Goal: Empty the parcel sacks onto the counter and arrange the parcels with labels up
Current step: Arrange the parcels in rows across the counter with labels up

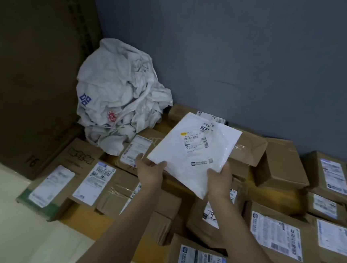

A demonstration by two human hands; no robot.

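Both hands hold the white poly mailer [185, 174] above the cardboard boxes [249, 146] on the counter [81, 210]. The left hand [149, 171] pinches its near left corner and the right hand [219, 182] grips its near right edge, thumbs on top. From the fingers the mailer stretches away toward the wall, its long axis leaning a little to the right. Its shipping label [194, 142] faces up, so I judge it needs only to be laid flat, without turning. Both hands are equally near.
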